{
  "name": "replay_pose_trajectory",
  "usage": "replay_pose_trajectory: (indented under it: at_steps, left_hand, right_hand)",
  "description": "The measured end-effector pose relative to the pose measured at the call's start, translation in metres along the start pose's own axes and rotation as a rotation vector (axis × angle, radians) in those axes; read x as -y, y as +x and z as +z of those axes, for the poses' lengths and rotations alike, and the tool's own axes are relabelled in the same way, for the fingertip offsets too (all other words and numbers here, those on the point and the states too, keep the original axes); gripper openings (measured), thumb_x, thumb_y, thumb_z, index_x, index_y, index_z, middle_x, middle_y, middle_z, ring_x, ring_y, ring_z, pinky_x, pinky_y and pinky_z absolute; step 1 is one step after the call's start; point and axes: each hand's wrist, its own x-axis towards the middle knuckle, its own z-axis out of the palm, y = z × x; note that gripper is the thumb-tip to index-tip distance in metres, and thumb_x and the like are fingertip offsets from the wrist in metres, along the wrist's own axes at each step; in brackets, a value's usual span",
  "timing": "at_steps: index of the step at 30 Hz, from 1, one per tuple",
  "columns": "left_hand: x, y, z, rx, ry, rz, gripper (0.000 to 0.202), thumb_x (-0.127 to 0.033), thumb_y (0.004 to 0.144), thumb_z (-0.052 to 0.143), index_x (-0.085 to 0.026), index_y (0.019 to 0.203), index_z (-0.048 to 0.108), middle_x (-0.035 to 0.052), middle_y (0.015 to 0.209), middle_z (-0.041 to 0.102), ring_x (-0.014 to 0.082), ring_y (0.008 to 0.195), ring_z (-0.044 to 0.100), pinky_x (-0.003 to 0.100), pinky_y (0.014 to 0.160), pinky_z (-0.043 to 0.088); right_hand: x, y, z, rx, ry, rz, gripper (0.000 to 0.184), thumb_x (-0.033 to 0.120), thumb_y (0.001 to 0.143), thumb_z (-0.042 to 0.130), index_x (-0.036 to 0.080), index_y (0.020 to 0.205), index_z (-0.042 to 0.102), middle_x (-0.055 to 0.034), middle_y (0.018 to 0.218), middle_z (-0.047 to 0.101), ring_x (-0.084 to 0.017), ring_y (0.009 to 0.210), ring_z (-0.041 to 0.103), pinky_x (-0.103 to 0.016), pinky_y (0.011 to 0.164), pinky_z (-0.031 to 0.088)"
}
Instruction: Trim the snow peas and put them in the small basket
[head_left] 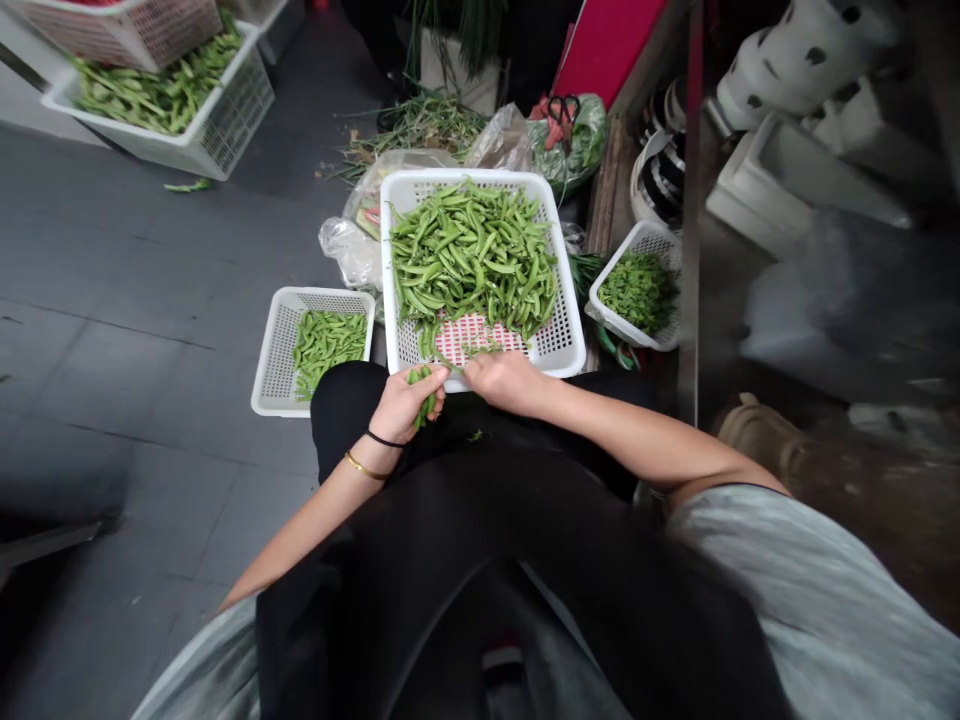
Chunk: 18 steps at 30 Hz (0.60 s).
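Observation:
A large white basket (568,345) sits in front of my knees, heaped with green pea pods (476,260). Over its near edge, my left hand (414,398) is closed around several pea pods (424,400), some showing in the palm. Just to its right my right hand (504,380) is closed, its fingertips pinched close to the left thumb at the end of a pod. What lies inside the right fingers is hidden. Small green trimmings rest on the basket floor near the right hand. Left of my knee, a smaller white basket (271,350) holds more pea pods (328,345).
A small basket of leafy greens (637,290) stands at the right, beside a metal post (688,200). Behind the large basket lie plastic bags (502,138), scissors (562,108) and loose green stalks (427,125). Stacked crates (236,110) with green vegetables stand at the upper left.

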Motion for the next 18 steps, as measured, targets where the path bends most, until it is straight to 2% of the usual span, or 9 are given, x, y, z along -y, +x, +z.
replay_pose_trajectory:
  at_steps: [2, 4, 8, 10, 14, 15, 16, 18]
  left_hand:
    - [0.002, -0.002, 0.006, -0.014, 0.029, 0.019, 0.033, -0.033, 0.061, 0.08, -0.011, 0.068, 0.057, -0.0017, 0.049, 0.054, 0.0074, 0.036, 0.046, 0.018, 0.032, 0.033]
    - [0.001, -0.006, 0.008, 0.0, 0.027, 0.019, 0.031, -0.031, 0.061, 0.08, -0.011, 0.067, 0.057, -0.0016, 0.048, 0.054, 0.0073, 0.037, 0.046, 0.019, 0.034, 0.035]
    - [-0.002, -0.017, 0.007, 0.046, -0.018, -0.007, 0.031, -0.028, 0.061, 0.08, -0.01, 0.077, 0.062, -0.0017, 0.049, 0.055, 0.0086, 0.039, 0.049, 0.018, 0.036, 0.037]
    - [-0.002, -0.021, 0.007, 0.082, 0.008, 0.016, 0.03, -0.028, 0.062, 0.079, -0.009, 0.078, 0.063, -0.0015, 0.049, 0.055, 0.0084, 0.038, 0.049, 0.018, 0.036, 0.037]
    - [0.0, -0.025, 0.008, 0.216, 0.094, 0.073, 0.034, -0.027, 0.064, 0.078, -0.009, 0.089, 0.065, -0.0012, 0.051, 0.057, 0.0078, 0.037, 0.049, 0.018, 0.036, 0.036]
    - [0.0, -0.025, 0.007, 0.244, 0.101, 0.077, 0.035, -0.026, 0.064, 0.078, -0.009, 0.092, 0.066, -0.001, 0.052, 0.058, 0.0076, 0.037, 0.049, 0.018, 0.036, 0.036]
    - [0.0, -0.026, 0.005, 0.27, 0.102, 0.073, 0.036, -0.026, 0.065, 0.078, -0.009, 0.094, 0.066, -0.0006, 0.053, 0.059, 0.0074, 0.037, 0.048, 0.018, 0.035, 0.035]
    - [-0.002, -0.026, 0.001, 0.326, 0.089, 0.044, 0.036, -0.025, 0.065, 0.077, -0.008, 0.095, 0.066, 0.0004, 0.056, 0.06, 0.0066, 0.036, 0.047, 0.017, 0.034, 0.033]
  right_hand:
    - [0.015, -0.016, -0.004, -0.025, -0.023, -0.128, 0.034, 0.021, 0.097, 0.03, 0.009, 0.087, 0.06, -0.0131, 0.078, 0.065, -0.017, 0.066, 0.058, -0.027, 0.056, 0.037]
    - [0.019, -0.025, -0.006, -0.083, 0.041, -0.189, 0.033, 0.025, 0.098, 0.033, 0.01, 0.087, 0.06, -0.0114, 0.076, 0.064, -0.017, 0.066, 0.058, -0.027, 0.057, 0.038]
    - [0.01, -0.03, -0.014, -0.177, 0.394, -0.268, 0.023, 0.026, 0.095, 0.042, 0.013, 0.089, 0.061, -0.0077, 0.08, 0.065, -0.014, 0.072, 0.059, -0.024, 0.064, 0.042]
    - [0.007, -0.03, -0.02, -0.115, 0.62, -0.288, 0.021, 0.024, 0.093, 0.046, 0.014, 0.083, 0.062, -0.0041, 0.075, 0.065, -0.012, 0.069, 0.059, -0.022, 0.065, 0.043]
    - [0.007, -0.029, -0.027, 0.28, 1.123, -0.228, 0.02, 0.03, 0.088, 0.053, 0.014, 0.081, 0.064, 0.0002, 0.068, 0.065, -0.008, 0.056, 0.06, -0.019, 0.059, 0.047]
    - [0.005, -0.029, -0.027, 0.335, 1.223, -0.184, 0.022, 0.033, 0.086, 0.055, 0.013, 0.083, 0.065, -0.0002, 0.068, 0.065, -0.008, 0.055, 0.061, -0.019, 0.057, 0.048]
    - [0.001, -0.03, -0.026, 0.339, 1.297, -0.127, 0.025, 0.036, 0.085, 0.057, 0.012, 0.085, 0.066, -0.0009, 0.068, 0.066, -0.008, 0.055, 0.062, -0.02, 0.057, 0.049]
    - [-0.012, -0.031, -0.024, 0.208, 1.368, 0.022, 0.031, 0.042, 0.083, 0.058, 0.012, 0.086, 0.065, -0.0013, 0.066, 0.065, -0.009, 0.054, 0.062, -0.02, 0.054, 0.049]
